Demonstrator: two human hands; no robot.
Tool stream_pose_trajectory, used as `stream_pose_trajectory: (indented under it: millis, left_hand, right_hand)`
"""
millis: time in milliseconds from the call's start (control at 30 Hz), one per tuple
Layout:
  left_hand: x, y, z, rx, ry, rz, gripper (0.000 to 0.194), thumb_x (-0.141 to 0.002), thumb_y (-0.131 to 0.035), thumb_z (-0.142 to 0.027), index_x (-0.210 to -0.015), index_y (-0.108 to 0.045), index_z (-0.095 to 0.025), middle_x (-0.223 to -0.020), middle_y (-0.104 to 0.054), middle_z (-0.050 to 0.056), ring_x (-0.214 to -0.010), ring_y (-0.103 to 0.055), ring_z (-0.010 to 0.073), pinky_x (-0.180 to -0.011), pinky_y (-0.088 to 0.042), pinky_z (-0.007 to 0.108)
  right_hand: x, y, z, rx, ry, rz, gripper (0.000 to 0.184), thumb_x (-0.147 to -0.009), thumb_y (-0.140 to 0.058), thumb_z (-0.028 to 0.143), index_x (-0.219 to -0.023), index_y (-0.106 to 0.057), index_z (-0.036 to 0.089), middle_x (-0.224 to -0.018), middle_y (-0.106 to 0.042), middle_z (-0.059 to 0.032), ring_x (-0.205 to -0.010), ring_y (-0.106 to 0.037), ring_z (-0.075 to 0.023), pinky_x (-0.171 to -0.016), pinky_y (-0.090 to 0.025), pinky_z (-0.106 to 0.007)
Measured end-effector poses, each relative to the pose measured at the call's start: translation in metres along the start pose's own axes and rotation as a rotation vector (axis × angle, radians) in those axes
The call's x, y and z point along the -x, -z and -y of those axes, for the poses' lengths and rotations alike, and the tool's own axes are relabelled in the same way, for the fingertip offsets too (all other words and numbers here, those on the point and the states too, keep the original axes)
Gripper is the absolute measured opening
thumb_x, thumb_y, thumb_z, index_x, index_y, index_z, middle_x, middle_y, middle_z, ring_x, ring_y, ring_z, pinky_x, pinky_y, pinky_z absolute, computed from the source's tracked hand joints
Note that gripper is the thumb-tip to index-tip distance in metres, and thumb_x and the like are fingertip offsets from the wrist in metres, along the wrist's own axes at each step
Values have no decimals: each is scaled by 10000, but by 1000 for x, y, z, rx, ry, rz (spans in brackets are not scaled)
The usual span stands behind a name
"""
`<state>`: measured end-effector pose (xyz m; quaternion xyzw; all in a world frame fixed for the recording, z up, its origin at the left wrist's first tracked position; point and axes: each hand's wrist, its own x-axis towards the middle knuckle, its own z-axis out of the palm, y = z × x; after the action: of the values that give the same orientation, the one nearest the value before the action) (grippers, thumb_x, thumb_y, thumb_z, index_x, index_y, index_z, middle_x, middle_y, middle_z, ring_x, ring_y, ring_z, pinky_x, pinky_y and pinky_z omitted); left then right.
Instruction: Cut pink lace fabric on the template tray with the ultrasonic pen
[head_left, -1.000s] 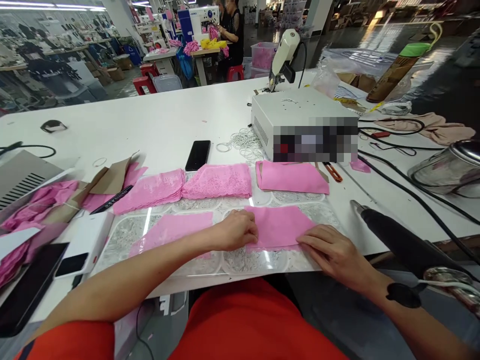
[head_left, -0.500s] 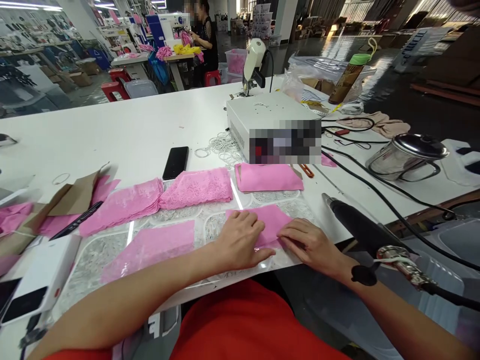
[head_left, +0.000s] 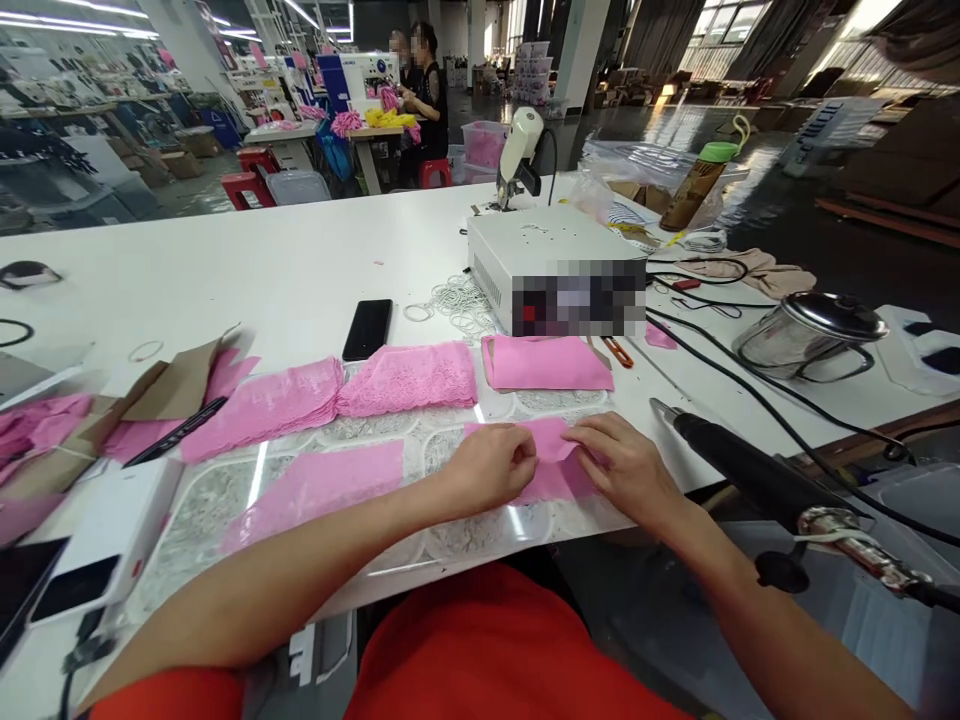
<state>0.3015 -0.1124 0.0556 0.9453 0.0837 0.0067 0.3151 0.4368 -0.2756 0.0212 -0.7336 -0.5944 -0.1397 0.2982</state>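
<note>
A pink fabric piece (head_left: pixel 553 487) lies in front of me on the clear, patterned mat, with its upper part lifted a little. My right hand (head_left: pixel 626 468) pinches that raised edge between thumb and fingers. At the left side of the fabric, my left hand (head_left: pixel 491 465) is curled closed, fingertips turned in; whatever it grips is hidden. To the left, another pink piece (head_left: pixel 322 482) lies flat. Behind it are a stack of pink lace pieces (head_left: pixel 412 378) and a stack of pink cut pieces (head_left: pixel 266 402). A folded pink fabric stack (head_left: pixel 551 363) sits behind my hands.
A grey control box (head_left: pixel 555 235) stands at the back, cables running right. A black handheld tool with a metal tip (head_left: pixel 731 455) juts in at right. Nearby are a glass mug (head_left: pixel 810 335), a phone (head_left: pixel 367 330), white elastic loops (head_left: pixel 461 305) and an orange-handled tool (head_left: pixel 619 351).
My left hand, earlier spread flat on the fabric, has curled closed. My right hand has raised the fabric's edge and moved slightly up. The whole view has shifted a little.
</note>
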Motion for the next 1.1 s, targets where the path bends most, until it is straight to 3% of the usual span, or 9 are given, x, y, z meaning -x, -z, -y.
stream_pose_trajectory:
  millis: [100,167,333,433,567,700,833,967,1100]
  left_hand:
    - [8,5,7,112,84,-72,422,-734,-700,-267,-1111,-532,-176,-885,-657,13,-782,-627,180,-669,-483,276]
    - [15,11,13,171,147,-139,561,-692,-713,-233,-1201,-486,-172,-919,-661,18,-808,-633,191,-691,-496,290]
    - [55,42,44,304,322,-336,186,-735,-539,-77,-897,-593,-150,-819,-665,25,-775,-638,163,-703,-511,272]
    - [98,58,66,418,427,-406,195,-798,-463,-111,-936,-598,-135,-747,-670,27,-691,-660,144,-606,-530,244]
    - [151,63,90,495,521,-448,198,-842,-424,-197,-918,-591,-121,-786,-707,74,-696,-694,157,-611,-569,273]
    - [171,58,100,425,549,-443,230,-859,-432,-250,-927,-611,-122,-792,-702,79,-692,-679,172,-612,-555,298]
    - [160,60,96,249,493,-404,253,-777,-629,-276,-999,-664,-161,-953,-667,65,-842,-639,205,-799,-521,361]
    - [140,63,93,-17,426,-206,295,-806,-642,-276,-1079,-652,-166,-1103,-603,82,-928,-620,229,-851,-489,370]
    - [125,59,98,-60,405,-128,125,-837,-528,-157,-822,-652,-148,-923,-598,68,-795,-608,198,-755,-480,332]
  right_hand:
    - [-29,-11,22,-50,66,52,255,-881,-458,121,-920,-693,214,-884,-680,-64,-817,-639,-187,-720,-542,-326]
    - [-52,-20,44,-93,121,102,256,-879,-455,127,-880,-696,214,-880,-688,-64,-803,-643,-185,-712,-541,-320]
    - [-100,-41,104,-304,253,109,259,-879,-461,135,-971,-689,217,-957,-705,-57,-887,-668,-185,-766,-560,-313]
    - [-108,-52,122,-392,262,119,253,-896,-479,162,-1049,-674,211,-1021,-704,-65,-923,-673,-185,-772,-564,-311]
    - [-96,-64,113,-378,182,312,188,-894,-503,197,-925,-688,203,-881,-712,-46,-732,-664,-161,-634,-541,-287]
    - [-72,-69,93,-339,105,434,198,-882,-494,217,-877,-691,216,-828,-705,-32,-660,-639,-148,-587,-522,-276]
    - [-60,-64,79,-317,-5,404,202,-877,-494,273,-875,-690,226,-837,-707,-34,-673,-644,-156,-593,-524,-281]
    - [-62,-59,69,-214,-138,420,195,-848,-512,273,-919,-685,217,-858,-703,-38,-673,-636,-159,-593,-518,-289]
    - [-61,-57,64,-174,-169,441,193,-851,-512,264,-939,-676,213,-880,-697,-42,-712,-638,-170,-619,-519,-298]
